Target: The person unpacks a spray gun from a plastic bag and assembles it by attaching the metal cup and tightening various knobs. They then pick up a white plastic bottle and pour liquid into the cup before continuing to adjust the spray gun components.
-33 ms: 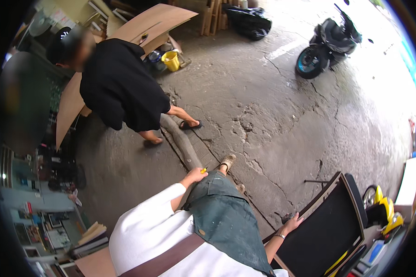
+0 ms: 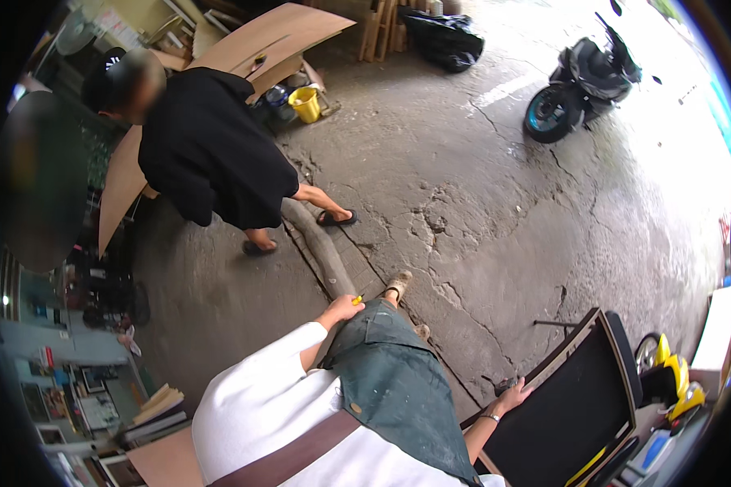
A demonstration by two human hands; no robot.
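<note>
My left hand (image 2: 345, 309) is closed in front of my dark green apron (image 2: 398, 381), round a small yellow thing (image 2: 357, 300) of which only the end shows. Just beyond it lies a long, bent, grey tube-like thing (image 2: 323, 250) on the floor. At the right, my right hand (image 2: 510, 398) is by the wooden edge of a tilted, black-covered frame (image 2: 568, 406) with a thin leg sticking out. A small dark thing (image 2: 505, 384) shows at its fingers; its kind is unclear.
A person in black clothes (image 2: 219, 146) bends forward at the left, sandals beside the grey tube. Wooden sheets (image 2: 284, 36), a yellow bucket (image 2: 304, 105) and a black bag (image 2: 443, 40) are farther off. A motorcycle (image 2: 581, 85) stands far right. The concrete floor (image 2: 495, 219) is cracked.
The person's near foot has shifted slightly left. The view has moved a little, and the black-covered frame appears at a slightly different angle. My hands keep their places.
</note>
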